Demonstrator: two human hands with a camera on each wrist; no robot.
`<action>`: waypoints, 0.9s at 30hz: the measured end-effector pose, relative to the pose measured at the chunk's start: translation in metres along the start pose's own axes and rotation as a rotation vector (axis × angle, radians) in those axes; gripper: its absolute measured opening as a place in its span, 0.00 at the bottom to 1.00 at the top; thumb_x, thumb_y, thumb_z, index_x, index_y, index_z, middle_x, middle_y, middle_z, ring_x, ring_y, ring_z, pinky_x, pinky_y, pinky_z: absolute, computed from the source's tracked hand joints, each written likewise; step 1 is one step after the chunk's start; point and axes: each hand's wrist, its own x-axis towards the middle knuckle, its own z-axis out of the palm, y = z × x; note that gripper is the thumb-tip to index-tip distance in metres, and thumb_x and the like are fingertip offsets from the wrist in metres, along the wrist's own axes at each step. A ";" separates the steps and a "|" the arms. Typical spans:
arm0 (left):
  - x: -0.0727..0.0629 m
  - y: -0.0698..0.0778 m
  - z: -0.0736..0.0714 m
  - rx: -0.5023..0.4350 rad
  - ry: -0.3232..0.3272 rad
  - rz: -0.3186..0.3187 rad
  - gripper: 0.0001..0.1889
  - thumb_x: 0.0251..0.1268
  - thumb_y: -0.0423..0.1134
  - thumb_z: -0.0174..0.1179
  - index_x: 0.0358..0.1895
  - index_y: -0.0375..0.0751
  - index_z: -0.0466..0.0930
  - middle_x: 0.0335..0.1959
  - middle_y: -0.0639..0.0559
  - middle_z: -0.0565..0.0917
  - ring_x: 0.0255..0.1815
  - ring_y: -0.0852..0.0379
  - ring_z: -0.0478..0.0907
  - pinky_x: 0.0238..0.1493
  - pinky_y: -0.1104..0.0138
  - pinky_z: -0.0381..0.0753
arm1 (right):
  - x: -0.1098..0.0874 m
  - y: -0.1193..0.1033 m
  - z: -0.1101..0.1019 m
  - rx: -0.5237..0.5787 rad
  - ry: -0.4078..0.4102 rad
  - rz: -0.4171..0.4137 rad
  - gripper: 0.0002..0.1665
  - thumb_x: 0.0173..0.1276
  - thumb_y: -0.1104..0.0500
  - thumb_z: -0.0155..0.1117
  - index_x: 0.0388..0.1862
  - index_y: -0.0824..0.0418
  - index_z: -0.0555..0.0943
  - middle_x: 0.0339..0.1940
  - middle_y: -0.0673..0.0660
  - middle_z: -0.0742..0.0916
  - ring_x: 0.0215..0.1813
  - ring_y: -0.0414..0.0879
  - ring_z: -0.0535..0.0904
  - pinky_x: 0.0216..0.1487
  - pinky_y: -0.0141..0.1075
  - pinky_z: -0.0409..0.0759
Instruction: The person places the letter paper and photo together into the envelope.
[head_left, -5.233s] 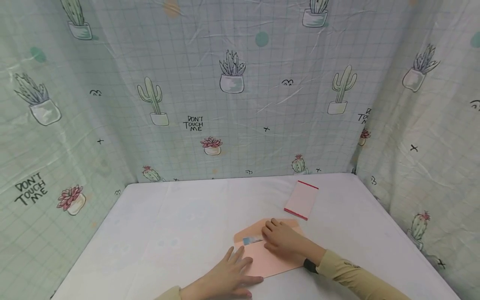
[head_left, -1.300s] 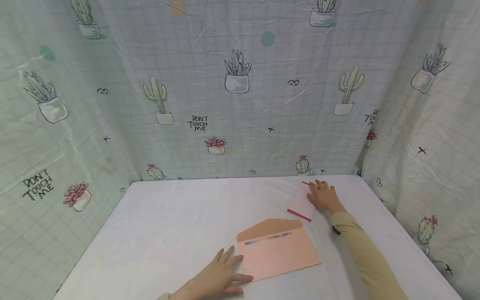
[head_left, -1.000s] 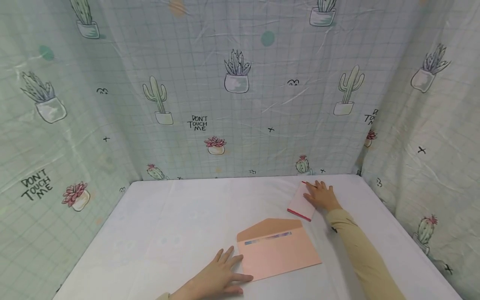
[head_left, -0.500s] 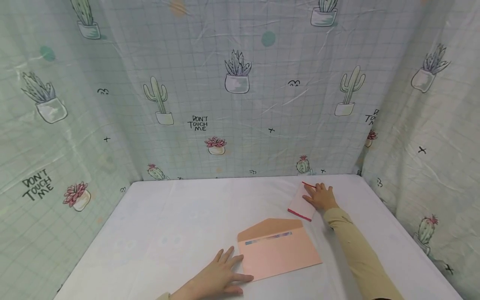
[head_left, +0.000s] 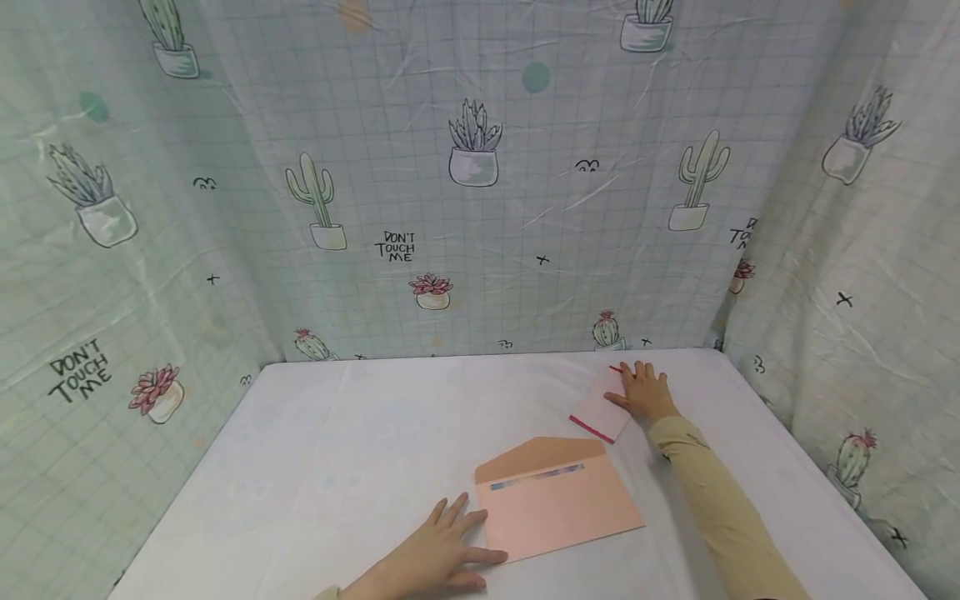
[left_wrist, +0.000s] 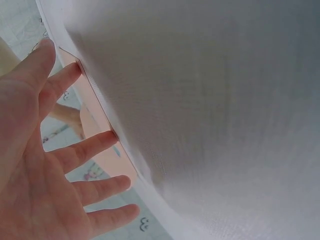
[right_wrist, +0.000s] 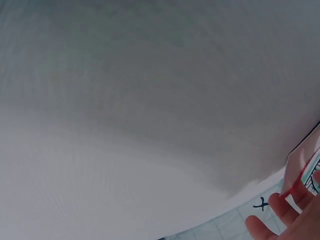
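A peach envelope (head_left: 562,517) lies on the table in the head view, its flap (head_left: 540,457) unfolded away from the person. A strip of blue-purple print (head_left: 537,477) shows along its opening. My left hand (head_left: 442,546) lies with spread fingers at the envelope's left side, thumb and fingertips touching its edge. In the left wrist view, the fingertips (left_wrist: 112,137) meet that edge. Farther back, my right hand (head_left: 645,393) rests with spread fingers on a pale pink rectangular piece (head_left: 602,410) with red strips at both ends. Its far right part is hidden under the hand.
A white-covered table (head_left: 360,467) reaches back to a pale curtain (head_left: 525,217) printed with potted cacti, which also stands along both sides. The pink piece lies just behind the envelope's right corner.
My right hand has gone from the envelope to the pink piece, and the printed insert now shows only as a thin strip. Lately the pink piece has turned slightly. The left hand stays at the envelope.
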 end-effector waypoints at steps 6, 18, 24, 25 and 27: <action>0.000 0.001 0.000 -0.006 0.009 0.003 0.23 0.60 0.63 0.39 0.57 0.68 0.69 0.59 0.45 0.70 0.60 0.33 0.64 0.47 0.43 0.72 | 0.000 0.001 -0.002 -0.007 0.042 0.012 0.45 0.52 0.34 0.58 0.43 0.77 0.71 0.43 0.71 0.71 0.48 0.65 0.67 0.44 0.59 0.67; 0.000 0.003 -0.002 -0.004 0.000 -0.003 0.23 0.60 0.63 0.39 0.57 0.68 0.68 0.59 0.45 0.70 0.60 0.33 0.64 0.48 0.43 0.71 | 0.004 0.001 -0.006 -0.030 -0.003 0.057 0.50 0.49 0.31 0.59 0.47 0.76 0.68 0.45 0.74 0.72 0.51 0.69 0.65 0.45 0.60 0.67; 0.000 0.003 -0.005 -0.005 -0.024 -0.018 0.23 0.60 0.63 0.39 0.58 0.69 0.68 0.60 0.44 0.70 0.61 0.33 0.63 0.49 0.43 0.70 | 0.008 0.004 -0.018 0.070 -0.070 0.126 0.44 0.55 0.37 0.59 0.52 0.75 0.67 0.46 0.75 0.72 0.51 0.69 0.66 0.43 0.57 0.71; 0.000 0.003 -0.004 -0.003 -0.024 -0.017 0.23 0.60 0.63 0.39 0.58 0.69 0.68 0.60 0.44 0.70 0.61 0.33 0.63 0.49 0.43 0.70 | 0.009 0.006 -0.022 0.105 -0.070 0.137 0.40 0.57 0.40 0.58 0.51 0.74 0.68 0.45 0.74 0.73 0.50 0.68 0.67 0.40 0.56 0.72; 0.000 0.003 -0.004 -0.003 -0.024 -0.016 0.23 0.60 0.63 0.40 0.58 0.69 0.68 0.60 0.44 0.70 0.61 0.33 0.63 0.48 0.43 0.70 | 0.011 0.012 -0.030 0.198 -0.057 0.143 0.30 0.61 0.46 0.56 0.48 0.72 0.72 0.42 0.72 0.75 0.46 0.65 0.71 0.34 0.51 0.75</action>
